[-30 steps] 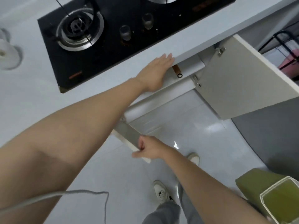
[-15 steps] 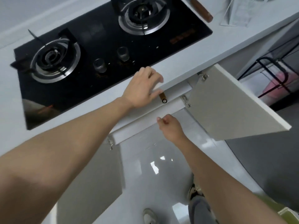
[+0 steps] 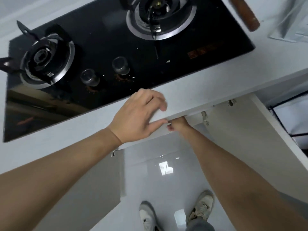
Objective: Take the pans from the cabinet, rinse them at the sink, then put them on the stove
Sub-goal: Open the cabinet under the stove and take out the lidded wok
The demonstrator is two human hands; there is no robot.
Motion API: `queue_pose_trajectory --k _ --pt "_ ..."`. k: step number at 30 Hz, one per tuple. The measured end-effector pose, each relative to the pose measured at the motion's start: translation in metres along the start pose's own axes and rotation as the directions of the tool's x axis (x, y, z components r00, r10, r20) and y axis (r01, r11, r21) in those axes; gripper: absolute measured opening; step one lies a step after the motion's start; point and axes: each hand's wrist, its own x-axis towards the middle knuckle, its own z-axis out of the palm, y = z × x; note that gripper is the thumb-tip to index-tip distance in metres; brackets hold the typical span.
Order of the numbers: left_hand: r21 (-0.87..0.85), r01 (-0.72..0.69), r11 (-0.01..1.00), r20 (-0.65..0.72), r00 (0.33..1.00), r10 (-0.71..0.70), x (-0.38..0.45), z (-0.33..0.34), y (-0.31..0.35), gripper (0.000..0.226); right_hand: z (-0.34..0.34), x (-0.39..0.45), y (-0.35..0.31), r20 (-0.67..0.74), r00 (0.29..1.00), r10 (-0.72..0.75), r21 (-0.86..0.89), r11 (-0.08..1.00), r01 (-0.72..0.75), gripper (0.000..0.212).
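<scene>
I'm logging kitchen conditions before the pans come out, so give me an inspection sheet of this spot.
Surface: pale countertop, bare along the front edge.
Job's things: stove, both burners bare; both cabinet doors open; no pans seen.
Clutter: brown wooden handle and a pale folded sheet right of the stove.
Hands: left hand resting on the countertop edge, empty; right hand reaching under it, fingers hidden.
Cables: nothing seen.
Surroundings: glossy floor, black wire rack at right.
</scene>
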Motion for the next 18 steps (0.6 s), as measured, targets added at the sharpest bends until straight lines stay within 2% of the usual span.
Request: queue_pose_trajectory --k 3,11,15,18 --pt "0.005 0.000 1.000 -0.008 1.000 0.000 -0.001 0.000 0.000 0.031 0.003 0.006 0.005 -0.004 1.000 -0.011 -0.061 0.998 0.010 0.026" --pt "0.133 -0.050 0.990 -0.029 0.998 0.054 -0.005 -0.001 0.008 0.035 -0.033 -0.077 0.072 0.017 1.000 0.006 -0.058 0.998 -0.005 0.027" --pt "0.308 -0.110 0.945 -0.031 0.992 0.126 -0.005 -0.001 0.015 0.032 -0.042 -0.120 0.104 0.014 0.994 0.105 0.034 0.994 -0.106 0.026" --pt "0.248 -0.076 0.966 -0.128 0.986 0.111 -0.021 0.022 0.039 0.026 -0.048 -0.138 0.121 0.008 0.982 0.191 0.156 0.969 -0.190 0.023"
